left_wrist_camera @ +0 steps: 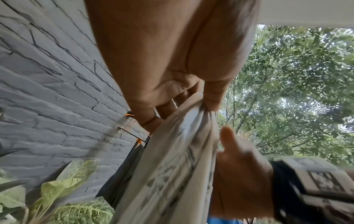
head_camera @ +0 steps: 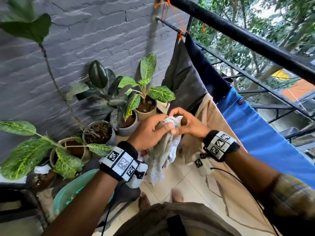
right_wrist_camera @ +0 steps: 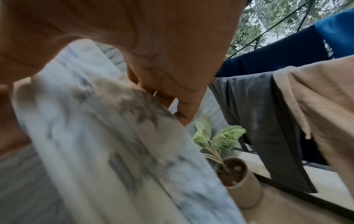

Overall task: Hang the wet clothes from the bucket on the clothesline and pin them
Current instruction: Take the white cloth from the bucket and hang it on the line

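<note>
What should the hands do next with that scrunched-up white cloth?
Probably pull apart to spread it open. Both the left hand and right hand grip the white cloth in one bunch, and it hangs crumpled, not yet over the line beside the tan garment.

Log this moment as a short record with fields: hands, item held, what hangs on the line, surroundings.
left hand: left hand grips the bunched top of the white patterned cloth
right hand: right hand pinches the same cloth at its top
cloth state: crumpled, hanging down between both hands, not yet on the line
on the line: grey garment, navy garment, tan garment, blue garment
pins: none visible
surroundings: potted plants along a grey brick wall
</note>
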